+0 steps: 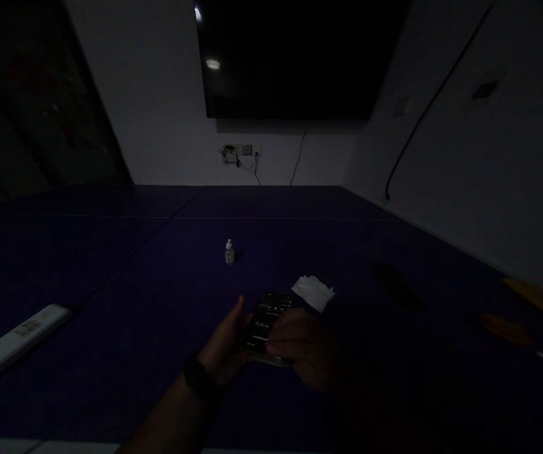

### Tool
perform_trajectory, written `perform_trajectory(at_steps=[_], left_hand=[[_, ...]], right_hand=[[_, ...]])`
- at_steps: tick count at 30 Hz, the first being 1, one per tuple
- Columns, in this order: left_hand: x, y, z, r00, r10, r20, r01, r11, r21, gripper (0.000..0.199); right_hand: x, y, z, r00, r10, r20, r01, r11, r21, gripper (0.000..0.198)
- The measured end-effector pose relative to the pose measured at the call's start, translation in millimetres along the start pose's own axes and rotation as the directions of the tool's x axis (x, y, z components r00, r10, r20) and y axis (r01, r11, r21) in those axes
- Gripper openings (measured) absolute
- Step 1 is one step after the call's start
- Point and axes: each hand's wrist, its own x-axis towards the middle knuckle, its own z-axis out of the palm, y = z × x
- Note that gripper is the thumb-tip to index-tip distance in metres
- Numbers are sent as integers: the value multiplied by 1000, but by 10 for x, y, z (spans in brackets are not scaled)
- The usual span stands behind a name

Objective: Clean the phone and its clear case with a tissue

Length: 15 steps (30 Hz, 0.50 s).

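Note:
A dark smartphone [262, 323] with its screen lit lies in my left hand [227, 343], tilted a little above the blue table. My left thumb points up, away from the phone's left edge, and the wrist wears a black watch [196, 373]. Curled over the right side of the screen, the fingers of my right hand [303, 345] cover part of it. A folded white tissue [313, 292] rests on the table just beyond the phone. Farther off stands a small dropper bottle [229, 253] with a white cap, upright.
At the left lies a long white box [20, 340] with a printed label. A flat dark object [397, 287] and dim orange-yellow items [507, 329] lie at the right of the table [134, 265]. A large screen [299, 57] hangs above wall sockets [246, 150]. The room is very dark.

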Motion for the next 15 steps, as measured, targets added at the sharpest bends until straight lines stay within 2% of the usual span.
perform_trajectory(at_steps=[1, 2, 4, 6, 8, 10, 12, 13, 15], left_hand=[[3, 28, 0, 999, -54, 4, 54, 998, -13, 60], [1, 59, 2, 998, -57, -13, 56, 998, -13, 53], [-14, 127, 17, 997, 38, -61, -36, 999, 29, 42], [-37, 191, 45, 980, 178, -94, -169, 981, 97, 39], [-62, 240, 80, 946, 303, -116, -282, 945, 166, 39], [-86, 268, 112, 901, 417, -122, -380, 893, 240, 40], [-106, 272, 132, 858, 506, -87, -454, 826, 334, 42], [-114, 264, 134, 839, 541, -53, -481, 785, 389, 42], [-129, 232, 123, 810, 586, 34, -519, 687, 509, 41]], right_hand=[[-17, 7, 10, 998, -17, 63, 18, 1000, -25, 30], [-35, 18, 14, 991, -28, 133, 35, 998, -51, 28], [-64, 44, 0, 965, -39, 259, 69, 992, -107, 25], [-83, 77, -41, 947, 10, 322, 50, 983, -175, 29], [-97, 123, -86, 939, 158, 305, -86, 968, -236, 42], [-105, 188, -106, 912, 362, 193, -320, 922, -217, 55], [-105, 260, -86, 827, 560, 49, -561, 828, -6, 60], [-101, 292, -62, 761, 648, 7, -641, 751, 155, 58], [-88, 333, -3, 641, 767, 22, -702, 574, 422, 50]])
